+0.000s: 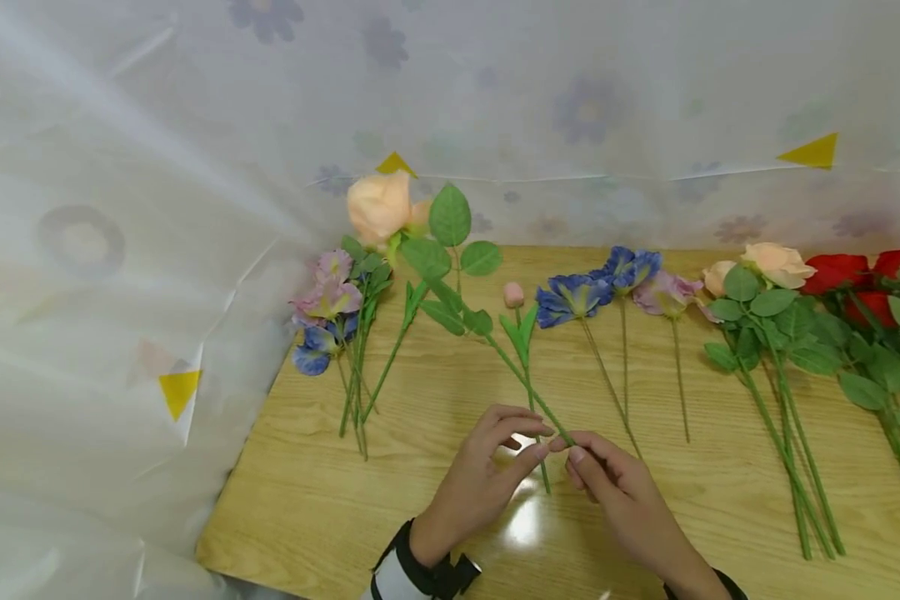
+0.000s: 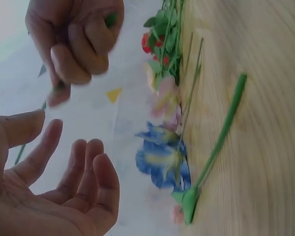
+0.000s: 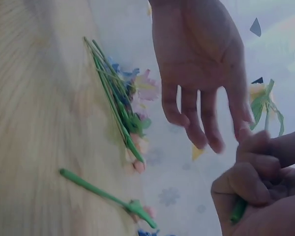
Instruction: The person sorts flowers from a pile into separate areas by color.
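Observation:
My right hand (image 1: 624, 487) pinches the lower stem of a peach artificial rose (image 1: 378, 208) between thumb and fingers, its other fingers curled in. The stem slants up to the left, with green leaves (image 1: 450, 215) below the bloom. In the right wrist view the green stem end (image 3: 238, 210) pokes out of that hand. Beside the stem, my left hand (image 2: 64, 191) has its fingers apart and loosely bent, gripping nothing, its fingertips close to the right hand's. Under the hands a pink tulip (image 1: 513, 294) lies on the table, its stem partly hidden.
Pink-purple and blue flowers (image 1: 328, 298) lie in a bunch at the wooden table's (image 1: 292, 500) left. Right of the tulip are blue flowers (image 1: 573, 298), a pinkish-purple flower (image 1: 667, 293), peach roses (image 1: 778, 265) and red roses (image 1: 838, 273). A whitish flower-print sheet (image 1: 450, 83) hangs behind.

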`<state>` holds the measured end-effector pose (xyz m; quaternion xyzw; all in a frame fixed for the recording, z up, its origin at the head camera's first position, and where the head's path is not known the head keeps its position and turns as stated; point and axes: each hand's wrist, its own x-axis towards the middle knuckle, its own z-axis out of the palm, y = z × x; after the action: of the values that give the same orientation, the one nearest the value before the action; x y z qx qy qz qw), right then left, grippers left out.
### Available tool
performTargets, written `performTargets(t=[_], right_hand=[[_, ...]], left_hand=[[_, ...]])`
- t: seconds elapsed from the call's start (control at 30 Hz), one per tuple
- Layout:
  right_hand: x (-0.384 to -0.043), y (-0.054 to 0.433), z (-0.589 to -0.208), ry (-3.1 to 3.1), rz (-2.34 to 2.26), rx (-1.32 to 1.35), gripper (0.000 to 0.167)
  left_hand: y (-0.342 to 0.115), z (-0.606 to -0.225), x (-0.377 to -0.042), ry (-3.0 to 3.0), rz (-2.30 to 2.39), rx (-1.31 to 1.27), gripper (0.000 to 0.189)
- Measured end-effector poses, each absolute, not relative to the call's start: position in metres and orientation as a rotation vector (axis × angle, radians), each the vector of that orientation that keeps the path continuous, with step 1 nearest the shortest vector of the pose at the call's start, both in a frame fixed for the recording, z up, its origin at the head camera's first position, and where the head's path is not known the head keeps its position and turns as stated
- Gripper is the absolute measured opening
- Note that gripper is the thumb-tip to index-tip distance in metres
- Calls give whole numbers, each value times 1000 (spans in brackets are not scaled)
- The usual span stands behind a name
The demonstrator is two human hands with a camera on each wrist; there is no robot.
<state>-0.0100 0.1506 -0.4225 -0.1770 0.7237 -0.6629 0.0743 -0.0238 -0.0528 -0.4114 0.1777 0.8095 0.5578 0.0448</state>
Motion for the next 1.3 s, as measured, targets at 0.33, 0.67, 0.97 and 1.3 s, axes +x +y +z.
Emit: performTargets(t=[0.33,0.67,0.97,1.3], right_hand=[[-12,182,-420,2224,-2193,-381,25],[-12,213,-414,2227,-2285,-130,25],[-12,240,-415,2177,-2444,7,23],[-6,271,-417,2261,-2410,357,24]], left_hand=[[-111,-417,-31,2726,1610,304,25],[-177,-439,-44,2877,1273,-373,34],[-195,-454,-54,2995,1037,-462,37],[-197,-461,-57,3048,829,-454,38]])
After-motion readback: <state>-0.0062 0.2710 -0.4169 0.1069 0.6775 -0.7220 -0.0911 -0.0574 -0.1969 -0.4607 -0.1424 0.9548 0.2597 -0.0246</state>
